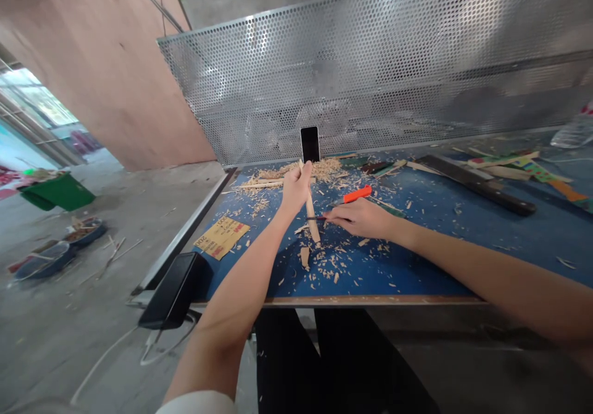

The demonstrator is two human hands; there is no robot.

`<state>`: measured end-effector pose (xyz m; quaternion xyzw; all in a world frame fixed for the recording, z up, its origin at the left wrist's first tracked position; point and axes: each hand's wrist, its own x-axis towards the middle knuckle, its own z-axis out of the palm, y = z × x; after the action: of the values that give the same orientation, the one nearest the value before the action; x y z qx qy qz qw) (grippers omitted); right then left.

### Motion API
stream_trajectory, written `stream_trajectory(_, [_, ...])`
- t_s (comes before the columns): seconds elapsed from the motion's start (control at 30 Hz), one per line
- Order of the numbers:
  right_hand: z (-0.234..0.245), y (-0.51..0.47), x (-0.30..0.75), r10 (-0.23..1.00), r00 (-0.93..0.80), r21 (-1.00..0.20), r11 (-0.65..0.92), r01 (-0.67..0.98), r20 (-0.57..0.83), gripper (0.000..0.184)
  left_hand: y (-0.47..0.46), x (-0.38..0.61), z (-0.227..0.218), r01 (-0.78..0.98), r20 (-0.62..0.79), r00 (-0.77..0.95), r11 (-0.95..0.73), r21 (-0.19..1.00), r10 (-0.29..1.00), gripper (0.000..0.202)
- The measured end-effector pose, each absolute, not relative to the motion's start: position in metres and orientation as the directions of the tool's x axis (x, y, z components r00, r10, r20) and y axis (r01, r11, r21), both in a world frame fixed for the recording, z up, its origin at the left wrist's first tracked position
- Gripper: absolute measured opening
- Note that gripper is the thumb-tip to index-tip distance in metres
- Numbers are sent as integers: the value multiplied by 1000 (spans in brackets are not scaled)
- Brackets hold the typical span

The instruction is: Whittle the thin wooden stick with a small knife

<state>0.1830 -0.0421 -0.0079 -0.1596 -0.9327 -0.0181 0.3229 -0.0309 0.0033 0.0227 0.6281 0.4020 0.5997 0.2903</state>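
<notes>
My left hand [297, 185] is closed round the upper part of a pale wooden stick [312, 219], whose lower end points down toward the table's near edge. In my right hand [354, 217] is a knife [317, 218] with a thin dark blade, which lies across the stick below my left hand. Most of the knife's handle is hidden by my fingers. Just beyond my right hand lies an orange-handled tool [357, 194]. Wood shavings [324, 272] are scattered beneath the stick, and a larger heap of shavings [327, 168] lies behind my left hand.
A phone [310, 144] leans upright near the perforated metal panel [370, 62]. Yellow sandpaper [222, 237] and a black power bank [173, 290] with a cable are at the left. A large dark-handled blade [477, 185] and wood scraps [509, 170] lie at the right on the blue table [430, 259].
</notes>
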Motion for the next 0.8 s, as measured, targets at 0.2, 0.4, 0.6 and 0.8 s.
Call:
stream_trajectory(0.2, [-12,-40,187,292,-723,-94,949,302,626,29,0,-29,23,173,542,-20,-531,829,840,72])
stream_trajectory(0.4, [-13,-40,188,341,-668,-206,939,275,662,26,1,-30,25,112,526,-34,-519,847,850,71])
stream_trajectory(0.6, [-14,-41,189,334,-765,-200,943,267,551,26,6,-34,24,80,499,17,-498,863,867,72])
stream_trajectory(0.8, [-13,-42,185,293,-798,-43,947,319,527,30,2,-33,26,63,465,38,-466,882,885,71])
